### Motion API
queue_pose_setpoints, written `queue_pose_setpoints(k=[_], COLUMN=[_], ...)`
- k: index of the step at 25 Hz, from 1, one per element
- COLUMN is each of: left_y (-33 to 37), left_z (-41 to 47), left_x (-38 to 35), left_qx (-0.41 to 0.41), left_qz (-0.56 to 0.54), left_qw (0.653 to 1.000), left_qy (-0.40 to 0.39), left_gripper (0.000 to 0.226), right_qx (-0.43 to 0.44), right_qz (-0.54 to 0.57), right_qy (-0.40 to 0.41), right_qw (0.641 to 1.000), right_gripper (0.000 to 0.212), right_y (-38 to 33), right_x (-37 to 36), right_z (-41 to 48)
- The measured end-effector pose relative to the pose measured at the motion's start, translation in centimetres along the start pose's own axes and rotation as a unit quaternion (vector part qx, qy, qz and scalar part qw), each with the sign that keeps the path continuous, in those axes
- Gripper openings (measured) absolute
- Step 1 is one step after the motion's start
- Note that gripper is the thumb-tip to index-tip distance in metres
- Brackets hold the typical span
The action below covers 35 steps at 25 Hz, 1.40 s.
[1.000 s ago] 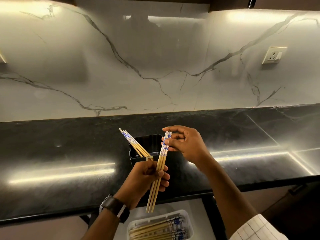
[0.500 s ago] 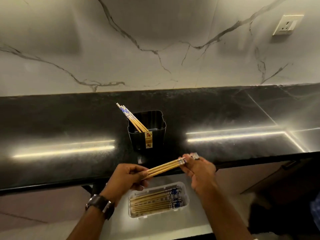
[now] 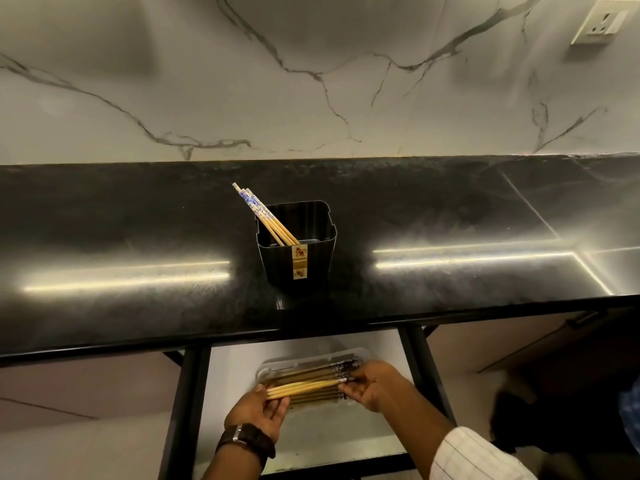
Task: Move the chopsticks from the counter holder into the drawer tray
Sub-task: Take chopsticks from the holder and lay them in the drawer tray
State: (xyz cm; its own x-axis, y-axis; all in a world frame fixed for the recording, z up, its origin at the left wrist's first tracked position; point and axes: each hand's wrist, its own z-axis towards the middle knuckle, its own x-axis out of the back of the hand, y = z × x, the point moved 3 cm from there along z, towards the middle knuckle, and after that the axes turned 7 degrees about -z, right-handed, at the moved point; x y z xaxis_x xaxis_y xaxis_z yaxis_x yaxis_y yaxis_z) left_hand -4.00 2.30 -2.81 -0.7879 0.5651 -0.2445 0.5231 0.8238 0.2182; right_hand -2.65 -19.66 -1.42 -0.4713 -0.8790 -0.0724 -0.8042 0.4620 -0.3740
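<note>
- The held chopsticks point(image 3: 306, 389) lie level across the clear tray point(image 3: 273, 367) in the open drawer point(image 3: 346, 431), at about 6 o'clock in the head view, just over the ones already laid there.
- The left hand point(image 3: 259, 412) pinches their plain tips at the 9 o'clock end, fingers closed narrow around the bundle; a dark watch point(image 3: 246, 439) sits on that wrist.
- The right hand point(image 3: 372, 386) holds the patterned blue-and-white ends at the 3 o'clock end, fingertips curled against them; how tightly cannot be told.
- More chopsticks point(image 3: 265, 216) lean toward 10 o'clock in the black holder point(image 3: 298, 254) on the dark counter point(image 3: 450, 220), so by my reading the task is partly done.
- Handling, as a judgement: these look like thin bamboo sticks, light and stiff, smooth enough to roll and slide past one another, not fragile in ordinary use.
- A grip at both ends keeps a bundle parallel; a single mid-length pinch would likely let them fan out.
- The remaining ones seem best taken by their raised patterned tops, which stand clear of the holder's rim.
- The likely risk is a stick rolling off the stack as the fingers let go.
</note>
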Motion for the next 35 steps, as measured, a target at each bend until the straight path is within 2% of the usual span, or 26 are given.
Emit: queue_pose_setpoints(k=[8, 13, 16, 19, 23, 26, 28, 32, 35], left_y=[0.1, 0.5, 0.2, 0.1, 0.4, 0.8, 0.8, 0.4, -0.2], left_z=[1.9, 1.9, 1.5, 1.6, 2.2, 2.8, 2.9, 2.9, 2.9], left_x=[-0.4, -1.0, -1.3, -1.2, -1.5, -1.8, -1.8, -2.4, -2.6], left_qx=[0.039, 0.04, 0.039, 0.004, -0.047, -0.085, -0.095, -0.122, -0.103], left_qz=[0.024, 0.024, 0.057, 0.098, 0.171, 0.236, 0.263, 0.229, 0.187], left_qw=[0.999, 0.999, 0.998, 0.995, 0.984, 0.968, 0.96, 0.965, 0.976], left_qy=[0.019, 0.019, 0.002, 0.002, -0.023, -0.024, -0.026, -0.025, -0.035], left_gripper=[0.037, 0.04, 0.029, 0.025, 0.019, 0.024, 0.025, 0.023, 0.023], right_qx=[-0.03, -0.018, 0.008, 0.042, 0.049, 0.041, 0.04, 0.017, 0.005], right_qz=[0.016, -0.001, -0.037, -0.047, -0.056, -0.056, -0.071, -0.083, -0.105], right_qy=[0.013, 0.045, 0.071, 0.087, 0.042, 0.03, 0.034, 0.015, -0.019], right_qw=[0.999, 0.999, 0.997, 0.994, 0.996, 0.997, 0.996, 0.996, 0.994], right_gripper=[0.03, 0.033, 0.033, 0.033, 0.027, 0.017, 0.017, 0.019, 0.017], right_y=[0.4, 0.5, 0.9, 1.2, 1.8, 1.4, 1.1, 0.8, 0.4], right_x=[-0.6, -1.3, -1.4, -1.3, -1.6, -1.5, -1.3, -1.5, -2.0], right_z=[3.1, 3.6, 3.5, 3.5, 3.7, 3.7, 4.0, 4.5, 4.8])
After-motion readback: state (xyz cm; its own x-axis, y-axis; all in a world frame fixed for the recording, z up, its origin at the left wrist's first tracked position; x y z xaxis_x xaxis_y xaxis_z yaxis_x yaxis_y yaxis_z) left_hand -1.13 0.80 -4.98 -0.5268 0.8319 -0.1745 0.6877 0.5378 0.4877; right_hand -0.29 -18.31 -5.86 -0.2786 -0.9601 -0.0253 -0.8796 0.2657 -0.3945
